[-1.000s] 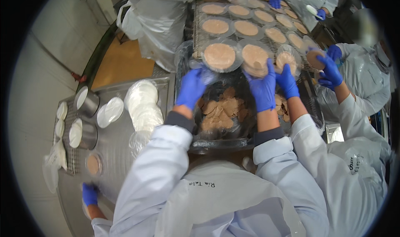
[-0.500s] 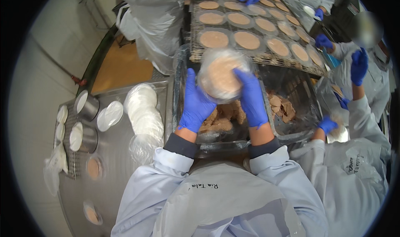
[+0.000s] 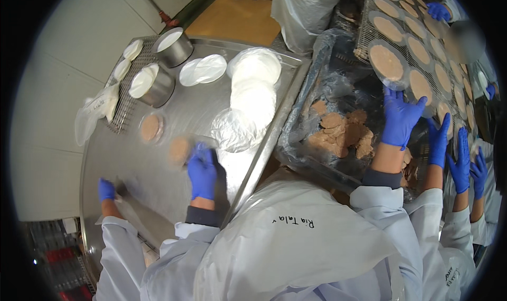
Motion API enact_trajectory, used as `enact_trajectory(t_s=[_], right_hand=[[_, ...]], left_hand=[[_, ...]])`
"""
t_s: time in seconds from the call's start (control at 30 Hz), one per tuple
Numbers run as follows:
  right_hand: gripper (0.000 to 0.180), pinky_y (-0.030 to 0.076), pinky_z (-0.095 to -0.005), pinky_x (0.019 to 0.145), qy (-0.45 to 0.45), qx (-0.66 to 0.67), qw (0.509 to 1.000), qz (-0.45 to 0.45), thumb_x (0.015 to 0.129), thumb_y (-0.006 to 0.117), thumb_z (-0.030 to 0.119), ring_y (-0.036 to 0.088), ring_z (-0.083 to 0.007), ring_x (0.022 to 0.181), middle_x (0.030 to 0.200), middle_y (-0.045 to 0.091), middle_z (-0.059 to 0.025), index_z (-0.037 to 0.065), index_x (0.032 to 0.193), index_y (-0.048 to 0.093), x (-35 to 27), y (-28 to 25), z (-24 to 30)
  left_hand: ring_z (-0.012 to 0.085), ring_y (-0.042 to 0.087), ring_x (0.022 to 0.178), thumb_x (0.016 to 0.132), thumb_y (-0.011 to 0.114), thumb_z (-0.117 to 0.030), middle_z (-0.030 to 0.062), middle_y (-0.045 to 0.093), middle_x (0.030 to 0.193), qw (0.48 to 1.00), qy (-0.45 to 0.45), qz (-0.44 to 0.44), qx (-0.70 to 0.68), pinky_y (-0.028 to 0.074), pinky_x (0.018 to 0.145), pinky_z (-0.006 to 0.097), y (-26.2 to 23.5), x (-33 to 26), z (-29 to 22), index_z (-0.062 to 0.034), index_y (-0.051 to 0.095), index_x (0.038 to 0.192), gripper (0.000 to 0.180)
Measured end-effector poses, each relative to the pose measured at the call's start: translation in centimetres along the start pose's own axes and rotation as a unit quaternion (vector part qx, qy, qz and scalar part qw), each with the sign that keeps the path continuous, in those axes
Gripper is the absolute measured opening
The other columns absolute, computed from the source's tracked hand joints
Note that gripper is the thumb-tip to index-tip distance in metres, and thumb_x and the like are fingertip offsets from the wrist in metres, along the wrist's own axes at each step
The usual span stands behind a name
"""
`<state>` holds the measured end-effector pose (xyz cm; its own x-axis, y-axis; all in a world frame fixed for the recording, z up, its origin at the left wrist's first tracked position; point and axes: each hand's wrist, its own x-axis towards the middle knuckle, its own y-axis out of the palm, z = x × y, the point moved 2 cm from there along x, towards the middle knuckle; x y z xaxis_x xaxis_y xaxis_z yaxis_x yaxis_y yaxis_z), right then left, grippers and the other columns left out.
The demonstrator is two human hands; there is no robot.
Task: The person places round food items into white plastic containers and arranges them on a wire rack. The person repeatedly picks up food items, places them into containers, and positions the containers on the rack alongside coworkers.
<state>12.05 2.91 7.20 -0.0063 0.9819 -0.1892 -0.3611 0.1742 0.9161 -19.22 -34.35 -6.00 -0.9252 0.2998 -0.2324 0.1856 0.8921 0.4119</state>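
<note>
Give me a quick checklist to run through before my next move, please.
1. Left hand at the blurred tan disc on the steel table: ok.
2. Left hand's grip firm: cannot tell, fingers blurred.
3. Right hand at the near edge of the film-backed disc: ok, thumb spread.
4. Left hand apart from the co-worker's hand: ok.
5. Near end of the mesh rack free of discs: not ok.

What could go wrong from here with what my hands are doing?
The tan round by your right hand sits at the edge of the mesh belt, so it could drop into the lined bin.
A co-worker's hand is close beside; the two might bump.
The blurred round at your left hand might slip.
</note>
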Motion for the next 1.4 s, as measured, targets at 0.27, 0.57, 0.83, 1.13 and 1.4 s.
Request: enact_trajectory(t_s=[0.27, 0.57, 0.83, 1.13, 1.4], right_hand=[[0.050, 0.030, -0.0392, 0.100, -0.031, -0.155, 0.986, 0.058, 0.090, 0.033, 0.034, 0.040, -0.0267, 0.119, 0.130, 0.040, -0.0176, -0.001, 0.126, 0.034, 3.8, -2.4, -1.3], [0.043, 0.040, -0.0335, 0.088, -0.063, -0.154, 0.983, -0.079, 0.089, 0.040, 0.028, 0.050, -0.0249, 0.102, 0.116, 0.048, -0.0163, -0.002, 0.119, 0.041, 1.2, -2.0, -3.4], [0.040, 0.047, -0.0337, 0.079, -0.159, -0.160, 0.959, -0.172, 0.088, 0.045, 0.028, 0.057, -0.0264, 0.088, 0.106, 0.053, -0.0154, -0.003, 0.114, 0.045, -2.5, -5.1, 0.8], [0.036, 0.047, -0.0313, 0.069, -0.027, -0.222, 0.965, -0.137, 0.084, 0.053, 0.028, 0.056, -0.0183, 0.079, 0.094, 0.057, -0.0090, -0.001, 0.105, 0.054, -1.0, -9.7, 0.8], [0.037, 0.049, -0.0305, 0.061, 0.032, -0.243, 0.969, -0.024, 0.083, 0.056, 0.029, 0.059, -0.0198, 0.068, 0.085, 0.059, -0.0100, 0.001, 0.106, 0.052, 0.7, -4.1, 5.8]], left_hand=[[0.0328, 0.046, 0.112, 0.073, 0.042, 0.004, 0.0179, 0.052, 0.117, 0.657, 0.333, 0.336, 0.587, 0.034, 0.097, 0.037, 6.8, -1.3, 3.4, -0.0057, 0.059, 0.107, 0.039], [0.0291, 0.044, 0.117, 0.077, 0.040, 0.000, 0.0154, 0.049, 0.123, 0.647, 0.297, 0.279, 0.645, 0.035, 0.097, 0.034, 5.1, 8.4, 2.6, -0.0095, 0.056, 0.114, 0.042], [0.0219, 0.052, 0.108, 0.089, 0.047, -0.016, 0.0102, 0.050, 0.123, 0.930, -0.010, 0.264, 0.256, 0.042, 0.089, 0.034, 13.1, 6.0, -4.7, -0.0006, 0.046, 0.122, 0.037], [0.0281, 0.043, 0.117, 0.088, 0.051, -0.026, 0.0160, 0.040, 0.129, 0.856, -0.280, 0.432, -0.053, 0.038, 0.093, 0.041, 29.3, -1.6, 7.5, -0.0017, 0.037, 0.127, 0.049], [0.0263, 0.051, 0.106, 0.084, 0.055, -0.017, 0.0189, 0.050, 0.114, 0.788, -0.368, 0.475, -0.138, 0.047, 0.083, 0.036, 40.9, -9.7, 12.7, 0.0051, 0.041, 0.118, 0.043]])
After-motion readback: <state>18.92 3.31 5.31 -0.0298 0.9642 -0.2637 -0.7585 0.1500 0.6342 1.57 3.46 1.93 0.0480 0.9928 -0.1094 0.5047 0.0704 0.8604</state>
